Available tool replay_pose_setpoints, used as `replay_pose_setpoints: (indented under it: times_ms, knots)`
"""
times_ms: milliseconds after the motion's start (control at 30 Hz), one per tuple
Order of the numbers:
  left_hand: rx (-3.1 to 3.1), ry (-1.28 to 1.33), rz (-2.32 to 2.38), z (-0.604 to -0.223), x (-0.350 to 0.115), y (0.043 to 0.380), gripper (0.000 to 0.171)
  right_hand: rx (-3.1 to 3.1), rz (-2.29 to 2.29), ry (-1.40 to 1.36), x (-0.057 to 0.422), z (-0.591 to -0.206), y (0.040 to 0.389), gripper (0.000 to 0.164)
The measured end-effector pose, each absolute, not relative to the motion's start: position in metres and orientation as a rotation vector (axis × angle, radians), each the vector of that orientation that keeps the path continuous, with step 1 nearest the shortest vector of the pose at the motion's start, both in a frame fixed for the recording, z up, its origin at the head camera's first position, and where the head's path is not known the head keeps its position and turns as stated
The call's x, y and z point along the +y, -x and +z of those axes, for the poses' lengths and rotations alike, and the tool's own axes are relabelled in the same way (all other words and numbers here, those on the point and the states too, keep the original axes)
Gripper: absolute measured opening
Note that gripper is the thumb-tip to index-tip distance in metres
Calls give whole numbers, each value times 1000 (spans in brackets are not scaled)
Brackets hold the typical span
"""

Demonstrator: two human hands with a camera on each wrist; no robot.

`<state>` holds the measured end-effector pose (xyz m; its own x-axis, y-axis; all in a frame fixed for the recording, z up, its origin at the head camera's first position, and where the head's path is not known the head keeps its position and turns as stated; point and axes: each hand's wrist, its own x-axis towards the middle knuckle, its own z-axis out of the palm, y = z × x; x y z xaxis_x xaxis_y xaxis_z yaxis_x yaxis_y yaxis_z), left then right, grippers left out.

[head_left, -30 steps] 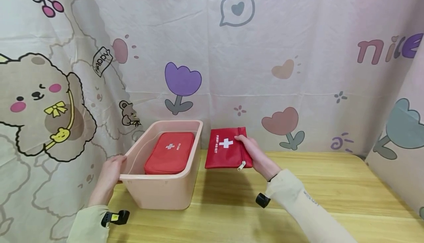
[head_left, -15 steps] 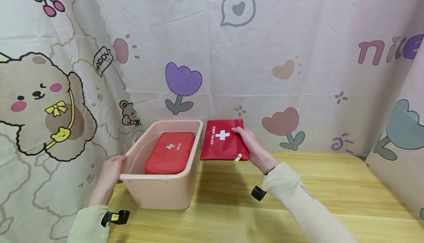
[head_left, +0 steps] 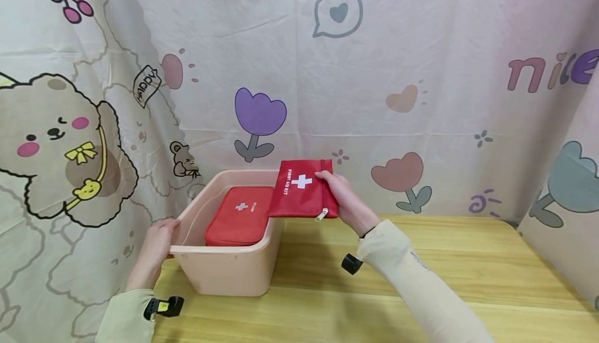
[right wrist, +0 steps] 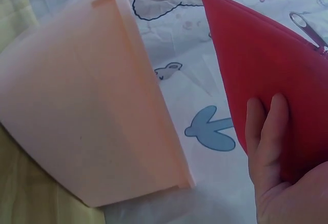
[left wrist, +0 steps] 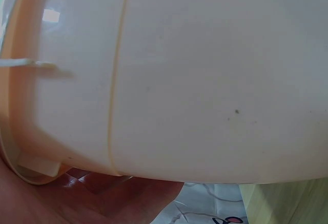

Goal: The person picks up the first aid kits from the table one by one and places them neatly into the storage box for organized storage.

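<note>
My right hand (head_left: 348, 201) pinches a flat red first aid pouch (head_left: 299, 195) by its right side, thumb on top and fingers beneath. The pouch is in the air, its left corner over the right rim of a pink plastic bin (head_left: 234, 275). Inside the bin lies a red first aid case (head_left: 241, 215) with a white cross. My left hand (head_left: 156, 244) grips the bin's near left corner by the rim. In the right wrist view, two fingers (right wrist: 277, 126) press flat against the underside of the pouch (right wrist: 266, 70). The left wrist view shows mostly the bin's outer wall (left wrist: 205, 80).
The bin stands at the left of a wooden table (head_left: 421, 270). A printed cloth (head_left: 444, 99) hangs behind the table and along both sides. Black wrist cameras sit on the left cuff (head_left: 164, 306) and the right cuff (head_left: 352, 264).
My right hand has carried the red pouch left and upward, from beside the bin to partly over its right rim. My left hand and the bin have stayed in place.
</note>
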<state>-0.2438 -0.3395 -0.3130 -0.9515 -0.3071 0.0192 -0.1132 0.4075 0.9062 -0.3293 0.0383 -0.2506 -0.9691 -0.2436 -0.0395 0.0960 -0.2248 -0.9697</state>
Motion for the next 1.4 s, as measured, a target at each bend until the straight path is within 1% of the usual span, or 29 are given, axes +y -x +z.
replay_pose_setpoints:
  times_ms: [500,933,1200,1400]
  knots:
    - [-2492,-365,-1542,-314,-339,243,61,1796,-2309,173,-3,-241,335,37]
    - [-2510,-365,-1553,-315,-339,244,62,1818,-2283,236,-35,-247,340,38]
    - [-2508,-361,-1538,-312,-339,242,63,1837,-2260,248,-53,-244,341,36]
    - [-2498,-369,-1545,-313,-339,241,61,1850,-2223,262,-66,-244,341,38]
